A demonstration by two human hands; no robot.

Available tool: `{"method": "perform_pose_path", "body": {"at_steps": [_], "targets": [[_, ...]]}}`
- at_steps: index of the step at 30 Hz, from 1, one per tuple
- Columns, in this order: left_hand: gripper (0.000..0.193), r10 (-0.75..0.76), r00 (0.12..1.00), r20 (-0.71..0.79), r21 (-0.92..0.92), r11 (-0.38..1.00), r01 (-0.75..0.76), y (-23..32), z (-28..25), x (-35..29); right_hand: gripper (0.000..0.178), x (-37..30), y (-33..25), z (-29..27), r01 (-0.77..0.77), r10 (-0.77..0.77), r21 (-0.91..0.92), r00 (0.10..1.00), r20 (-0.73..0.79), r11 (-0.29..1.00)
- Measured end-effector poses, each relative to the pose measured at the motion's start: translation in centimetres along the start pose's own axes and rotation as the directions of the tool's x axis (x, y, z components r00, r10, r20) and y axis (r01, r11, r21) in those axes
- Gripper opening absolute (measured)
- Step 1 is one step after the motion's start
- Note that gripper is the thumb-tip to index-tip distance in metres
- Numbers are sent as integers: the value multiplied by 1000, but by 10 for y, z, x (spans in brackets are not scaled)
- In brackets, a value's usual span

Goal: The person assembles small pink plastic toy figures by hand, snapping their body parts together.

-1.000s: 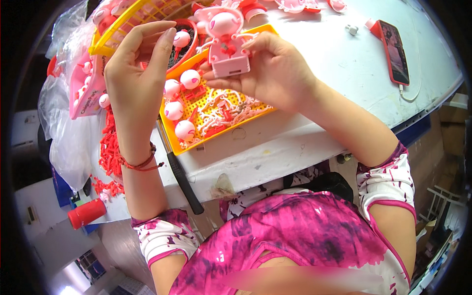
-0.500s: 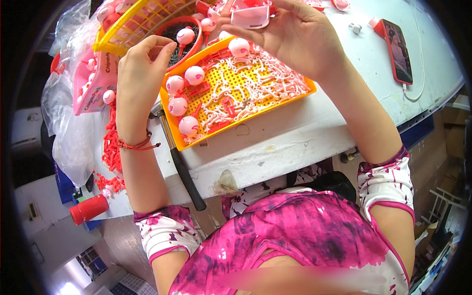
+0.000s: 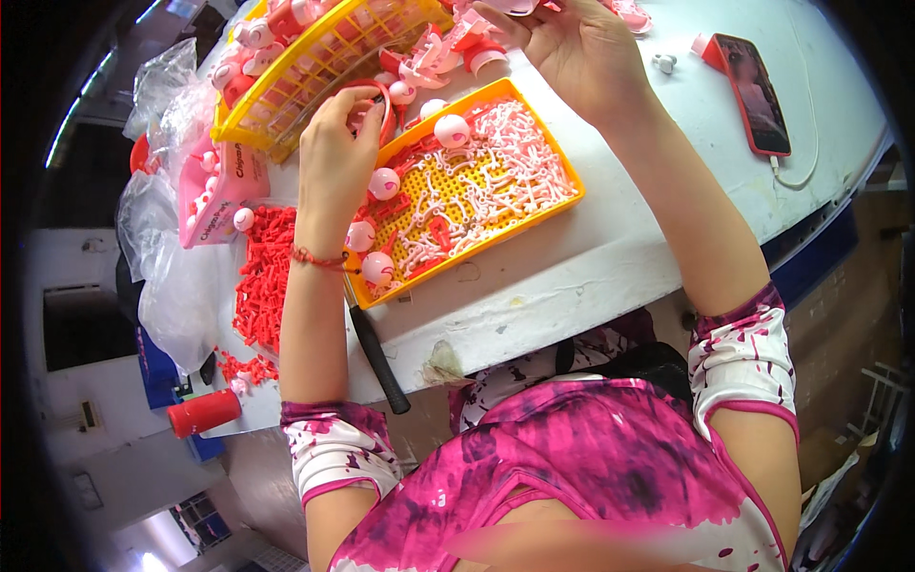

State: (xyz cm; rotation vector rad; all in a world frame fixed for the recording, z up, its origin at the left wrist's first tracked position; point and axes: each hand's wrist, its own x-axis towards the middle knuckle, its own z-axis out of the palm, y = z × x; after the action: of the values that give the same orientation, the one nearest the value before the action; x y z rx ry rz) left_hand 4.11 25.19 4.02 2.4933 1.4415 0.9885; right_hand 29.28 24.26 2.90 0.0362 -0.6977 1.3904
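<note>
My left hand (image 3: 338,153) is over a round red bowl (image 3: 389,119), its fingers bent down and closed toward the thumb. What they pinch, if anything, is hidden. At the top edge my right hand (image 3: 586,62) grips a pink plastic shell (image 3: 519,5), mostly cut off by the frame. Between my forearms lies a yellow perforated tray (image 3: 486,257) with many small white and pink plastic links (image 3: 519,157). Round pink heads, one of them a ball (image 3: 452,131) with a face mark, sit along the tray's left and far sides.
A yellow basket (image 3: 286,105) of pink parts stands at the far left, beside a pink box (image 3: 224,205) and clear plastic bags (image 3: 176,305). Red pieces (image 3: 262,286) are heaped left of my forearm. A black-handled hammer (image 3: 376,357) overhangs the table edge. A phone (image 3: 758,95) with a cable lies right.
My left hand has moved right and covers more of the bowl. My right hand has risen with the pink shell toward the top edge. The whole view has shifted slightly.
</note>
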Motion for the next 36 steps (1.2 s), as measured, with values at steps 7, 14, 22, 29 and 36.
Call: {"method": "perform_pose_path", "body": {"at_steps": [7, 14, 22, 29, 36], "targets": [[22, 223, 975, 5, -67, 973, -222, 19, 34, 53, 16, 4, -9, 10, 126, -111, 29, 948, -298, 992], [35, 320, 911, 261, 284, 876, -389, 46, 83, 77, 16, 13, -9, -17, 226, -267, -179, 927, -263, 958], [21, 228, 972, -52, 265, 942, -206, 46, 66, 79, 23, 5, 5, -22, 99, -126, -115, 959, -254, 988], [10, -177, 979, -102, -394, 911, 124, 22, -1, 34, 23, -16, 27, 12, -22, 0, -111, 980, -197, 994], [9, -117, 992, -54, -572, 818, 65, 12, 1, -8, 23, -33, 45, 31, -248, 263, 126, 958, -116, 960]]}}
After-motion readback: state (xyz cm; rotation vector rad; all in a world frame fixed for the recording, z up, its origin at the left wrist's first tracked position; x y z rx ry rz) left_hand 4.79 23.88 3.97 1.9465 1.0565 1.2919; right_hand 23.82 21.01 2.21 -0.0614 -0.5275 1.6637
